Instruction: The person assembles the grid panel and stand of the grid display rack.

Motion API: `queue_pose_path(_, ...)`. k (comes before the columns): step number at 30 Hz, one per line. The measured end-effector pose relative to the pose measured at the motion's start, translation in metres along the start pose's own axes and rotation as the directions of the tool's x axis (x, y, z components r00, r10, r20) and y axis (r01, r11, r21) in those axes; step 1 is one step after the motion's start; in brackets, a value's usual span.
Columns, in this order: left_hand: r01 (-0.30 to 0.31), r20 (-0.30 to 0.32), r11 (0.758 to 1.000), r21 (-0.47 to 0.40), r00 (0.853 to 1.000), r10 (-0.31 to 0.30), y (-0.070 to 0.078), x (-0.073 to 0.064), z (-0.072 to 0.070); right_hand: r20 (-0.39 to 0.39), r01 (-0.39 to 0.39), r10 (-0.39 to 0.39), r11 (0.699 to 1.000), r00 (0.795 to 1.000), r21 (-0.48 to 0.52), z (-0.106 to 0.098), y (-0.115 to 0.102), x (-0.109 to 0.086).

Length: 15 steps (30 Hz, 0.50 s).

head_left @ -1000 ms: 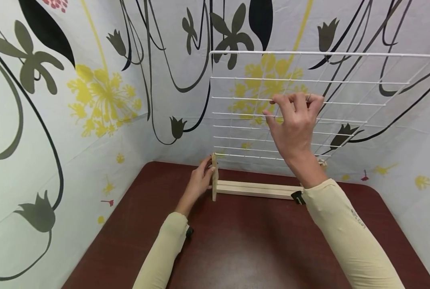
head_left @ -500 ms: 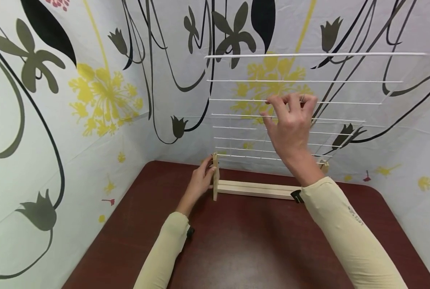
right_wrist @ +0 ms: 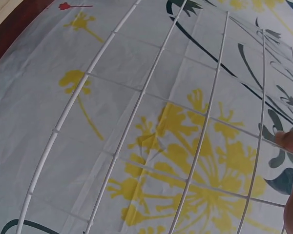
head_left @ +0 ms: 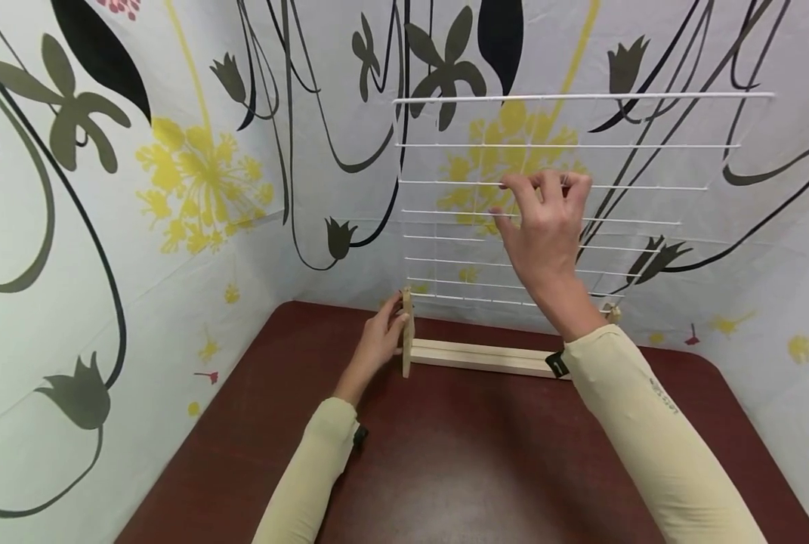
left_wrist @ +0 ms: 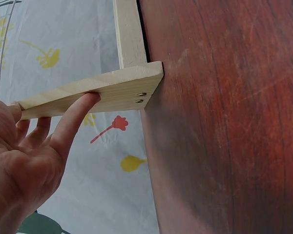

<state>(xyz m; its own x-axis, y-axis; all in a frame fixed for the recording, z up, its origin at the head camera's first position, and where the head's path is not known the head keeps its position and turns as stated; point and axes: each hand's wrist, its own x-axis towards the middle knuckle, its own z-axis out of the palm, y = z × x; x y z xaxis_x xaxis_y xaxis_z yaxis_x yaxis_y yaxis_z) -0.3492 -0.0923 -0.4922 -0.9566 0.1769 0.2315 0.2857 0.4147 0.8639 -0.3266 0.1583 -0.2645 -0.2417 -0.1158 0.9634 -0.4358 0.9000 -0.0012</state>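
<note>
A white wire grid panel stands leaning over a pale wooden frame at the back of the table. My right hand pinches the grid's wires around its middle; in the right wrist view only fingertips show at the right edge. Low at the left, my left hand holds the frame's upright end board, whose top meets the grid's lower left corner. Seen from the left wrist, fingers lie against the board's outer face, where two screws show. The right forearm partly hides the grid's lower right.
A wooden crossbar runs from the end board along the dark red table. Another wooden piece shows behind the right wrist. White cloth with a flower print hangs behind and beside the table.
The grid's upper right corner has shifted left, and my right hand has moved slightly left with it. My left hand stays at the end board.
</note>
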Motion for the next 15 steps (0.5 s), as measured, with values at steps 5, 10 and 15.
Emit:
queue_pose_path(5,0.006,-0.004,1.000,-0.006,1.000,-0.006,0.000,-0.001,0.002,0.060,-0.019,0.020,1.000,0.998,-0.023,0.007,0.010,-0.002)
queue_pose_path(10,0.003,-0.005,1.000,-0.010,1.000,-0.003,0.000,-0.002,0.003,0.091,-0.037,0.039,0.999,0.995,-0.027,0.011,0.021,-0.008)
queue_pose_path(15,-0.011,-0.012,1.000,0.028,1.000,0.011,0.003,-0.001,0.004,0.099,-0.033,0.035,0.999,0.994,-0.024,0.014,0.027,-0.013)
